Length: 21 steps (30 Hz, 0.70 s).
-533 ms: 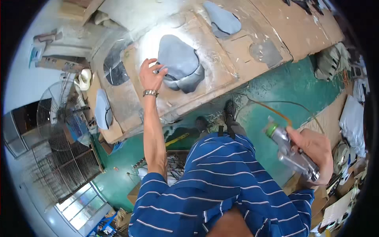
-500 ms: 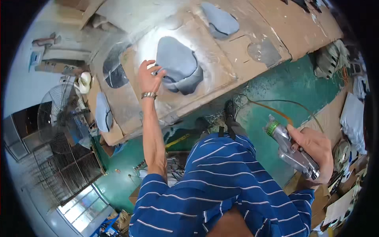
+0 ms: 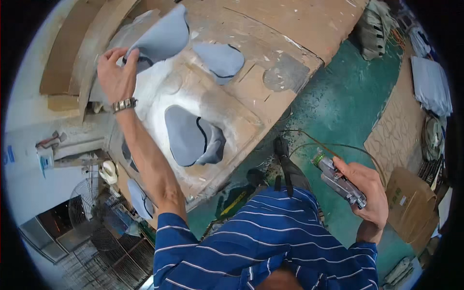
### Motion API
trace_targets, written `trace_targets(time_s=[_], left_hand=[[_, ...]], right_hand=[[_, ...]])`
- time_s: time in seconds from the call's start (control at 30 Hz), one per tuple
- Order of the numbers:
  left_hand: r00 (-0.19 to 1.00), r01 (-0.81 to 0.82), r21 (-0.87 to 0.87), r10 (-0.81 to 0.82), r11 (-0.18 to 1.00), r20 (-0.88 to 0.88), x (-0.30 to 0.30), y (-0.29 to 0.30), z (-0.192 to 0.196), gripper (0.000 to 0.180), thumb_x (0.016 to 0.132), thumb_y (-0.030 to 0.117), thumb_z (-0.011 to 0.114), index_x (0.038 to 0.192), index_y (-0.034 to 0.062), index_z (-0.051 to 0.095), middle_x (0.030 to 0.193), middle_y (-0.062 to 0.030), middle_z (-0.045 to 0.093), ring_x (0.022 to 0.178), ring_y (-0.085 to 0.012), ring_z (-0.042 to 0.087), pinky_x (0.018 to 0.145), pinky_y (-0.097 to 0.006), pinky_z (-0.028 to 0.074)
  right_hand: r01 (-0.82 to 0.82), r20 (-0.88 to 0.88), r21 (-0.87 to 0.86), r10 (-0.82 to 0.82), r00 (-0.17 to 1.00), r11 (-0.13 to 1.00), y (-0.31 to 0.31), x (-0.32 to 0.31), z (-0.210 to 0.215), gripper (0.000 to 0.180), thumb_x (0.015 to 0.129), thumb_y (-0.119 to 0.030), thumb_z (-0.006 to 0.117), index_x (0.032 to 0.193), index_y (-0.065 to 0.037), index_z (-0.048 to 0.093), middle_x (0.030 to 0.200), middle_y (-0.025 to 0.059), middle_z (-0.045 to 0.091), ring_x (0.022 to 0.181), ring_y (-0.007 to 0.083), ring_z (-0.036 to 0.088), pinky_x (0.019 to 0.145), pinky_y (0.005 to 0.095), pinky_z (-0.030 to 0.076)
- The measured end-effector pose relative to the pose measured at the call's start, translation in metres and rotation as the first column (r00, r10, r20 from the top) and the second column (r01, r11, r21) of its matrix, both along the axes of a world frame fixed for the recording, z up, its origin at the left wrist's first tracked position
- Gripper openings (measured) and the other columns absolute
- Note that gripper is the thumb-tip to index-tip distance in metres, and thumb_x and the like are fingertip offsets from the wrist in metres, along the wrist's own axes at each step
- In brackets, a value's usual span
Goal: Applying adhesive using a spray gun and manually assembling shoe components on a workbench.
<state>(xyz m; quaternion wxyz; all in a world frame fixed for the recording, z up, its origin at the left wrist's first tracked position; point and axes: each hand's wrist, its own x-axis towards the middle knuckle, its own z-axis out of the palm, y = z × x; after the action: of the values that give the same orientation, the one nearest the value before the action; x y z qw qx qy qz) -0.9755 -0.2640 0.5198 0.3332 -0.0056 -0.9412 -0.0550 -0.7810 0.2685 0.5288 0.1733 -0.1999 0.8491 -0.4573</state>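
My left hand (image 3: 117, 77) pinches the edge of a grey-blue curved sheet piece (image 3: 162, 35) with a dark lower edge, raised at the far left of the worktable. Nearer to me, a similar grey-blue rounded piece (image 3: 184, 137) with a black curved line and a folded darker flap lies on a white-dusted patch of cardboard (image 3: 151, 94). My right hand (image 3: 366, 186) grips a metal spray gun (image 3: 336, 176) with a green ring, off to the right over the floor and away from the table. Part of its trigger side is hidden by my fingers.
Another grey-blue piece (image 3: 220, 60) lies further back on the cardboard-covered table (image 3: 270, 104), and one more (image 3: 140, 198) at its left end. A thin hose (image 3: 309, 137) trails over the green floor (image 3: 333, 104). Wire fan guards (image 3: 84, 203) stand left; a cardboard box (image 3: 411, 208) stands right.
My left hand has left the side of the piece on the dusted patch and moved far left, now holding up another piece. The view has shifted; my right hand still grips the spray gun.
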Motion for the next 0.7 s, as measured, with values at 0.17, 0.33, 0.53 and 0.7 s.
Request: trace_targets(time_s=[0.17, 0.33, 0.53, 0.7], left_hand=[[0.98, -0.152, -0.054, 0.143, 0.987, -0.141, -0.093, 0.082, -0.105, 0.027, 0.08, 0.037, 0.081, 0.094, 0.0142, 0.081, 0.102, -0.015, 0.069, 0.101, -0.0339, 0.064, 0.086, -0.046, 0.051], [0.777, -0.299, 0.162, 0.142, 0.94, 0.614, -0.155, 0.165, -0.279, 0.074, 0.09, 0.039, 0.072, 0.149, 0.0029, 0.044, 0.125, -0.0216, 0.067, 0.122, -0.0403, 0.062, 0.1, -0.057, 0.047], [0.905, -0.057, 0.573, -0.2, 0.818, 0.375, -0.053, 0.221, -0.341, 0.07, 0.097, 0.036, 0.063, 0.153, -0.0009, 0.041, 0.147, -0.027, 0.054, 0.136, -0.0416, 0.05, 0.112, -0.05, 0.041], [0.579, -0.224, 0.821, -0.606, 0.525, 0.545, 0.114, 0.226, -0.323, 0.045, 0.095, 0.032, 0.068, 0.13, 0.0028, 0.068, 0.122, -0.0188, 0.073, 0.112, -0.0307, 0.07, 0.098, -0.04, 0.053]], right_hand=[[0.132, 0.013, 0.035, -0.132, 0.991, 0.991, 0.022, 0.002, -0.025, 0.064, 0.075, -0.006, 0.075, 0.137, 0.004, 0.062, 0.094, 0.0208, 0.07, 0.083, 0.0391, 0.068, 0.075, 0.0413, 0.053], [0.159, 0.049, 0.075, -0.162, 0.986, 0.985, 0.03, 0.006, -0.036, 0.064, 0.075, -0.006, 0.075, 0.137, 0.004, 0.061, 0.095, 0.0203, 0.07, 0.085, 0.0393, 0.068, 0.078, 0.0401, 0.053], [0.085, 0.032, 0.055, -0.087, 0.996, 0.995, 0.019, -0.015, -0.03, 0.063, 0.075, -0.005, 0.074, 0.137, 0.004, 0.062, 0.092, 0.0196, 0.07, 0.083, 0.0373, 0.069, 0.075, 0.0395, 0.053], [-0.001, -0.016, -0.161, -0.002, 1.0, 0.987, -0.002, -0.026, -0.008, 0.063, 0.074, -0.024, 0.065, 0.129, 0.009, 0.067, 0.079, 0.0157, 0.064, 0.07, 0.0315, 0.065, 0.067, 0.0362, 0.048]])
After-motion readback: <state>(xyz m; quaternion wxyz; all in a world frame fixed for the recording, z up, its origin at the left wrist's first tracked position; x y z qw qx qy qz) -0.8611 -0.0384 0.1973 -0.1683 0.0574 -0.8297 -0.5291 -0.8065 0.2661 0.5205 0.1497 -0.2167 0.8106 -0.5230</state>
